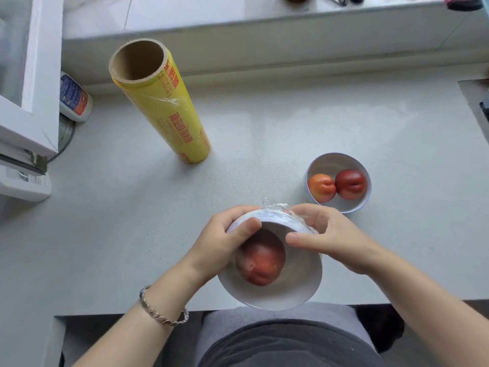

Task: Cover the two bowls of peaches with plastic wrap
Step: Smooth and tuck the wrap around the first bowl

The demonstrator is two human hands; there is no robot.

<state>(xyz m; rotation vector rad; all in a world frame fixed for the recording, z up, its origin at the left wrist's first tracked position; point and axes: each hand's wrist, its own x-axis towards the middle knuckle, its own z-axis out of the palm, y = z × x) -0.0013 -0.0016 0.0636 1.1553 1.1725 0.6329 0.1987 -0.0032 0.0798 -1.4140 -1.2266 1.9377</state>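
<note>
A white bowl (299,284) is tipped toward me near the counter's front edge, with a red peach (260,258) visible through plastic wrap stretched over its mouth. Bunched wrap (277,207) gathers at the bowl's far side. My left hand (225,234) grips the bowl's left side, thumb on the film. My right hand (325,234) holds the right side, fingers pressing the wrap against the bowl. A second white bowl (341,160), uncovered, stands to the right behind them with two peaches (337,185) in it. The yellow roll of plastic wrap (164,107) stands upright at the back left.
A white bottle with a blue and orange label (74,98) lies at the far left by a white window frame (34,75). A raised sill (238,19) runs along the back. The grey counter (132,221) ends just under the held bowl.
</note>
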